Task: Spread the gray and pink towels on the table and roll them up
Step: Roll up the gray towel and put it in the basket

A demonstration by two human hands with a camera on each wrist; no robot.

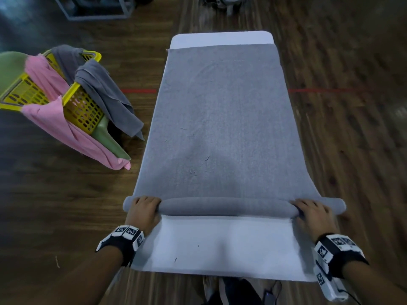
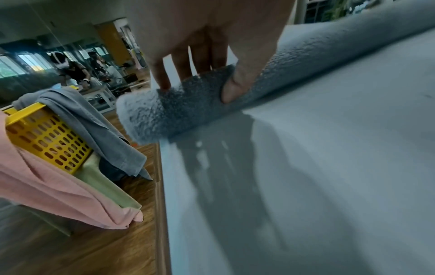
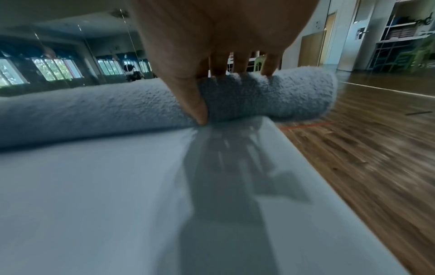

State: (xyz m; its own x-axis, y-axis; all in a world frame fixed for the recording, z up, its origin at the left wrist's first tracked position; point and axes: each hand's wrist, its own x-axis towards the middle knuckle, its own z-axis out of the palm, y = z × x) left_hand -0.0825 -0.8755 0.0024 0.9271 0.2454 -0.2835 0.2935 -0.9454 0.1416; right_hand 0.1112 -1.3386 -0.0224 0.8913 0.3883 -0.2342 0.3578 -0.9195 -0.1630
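A gray towel (image 1: pixel 222 119) lies spread along the white table (image 1: pixel 224 245). Its near end is wound into a roll (image 1: pixel 229 206) that reaches past both table sides. My left hand (image 1: pixel 144 209) grips the roll's left end (image 2: pixel 164 115), fingers over the top and thumb on the near side. My right hand (image 1: pixel 312 211) grips the right end (image 3: pixel 270 96) the same way. A pink towel (image 1: pixel 63 126) and another gray towel (image 1: pixel 103 93) hang over a yellow basket (image 1: pixel 81 108) to the left.
The basket sits on a green chair (image 1: pixel 110 137) on the wooden floor, close to the table's left edge. A bare strip of table shows beyond the towel's far end (image 1: pixel 220 39). A metal frame (image 1: pixel 97 9) stands far left.
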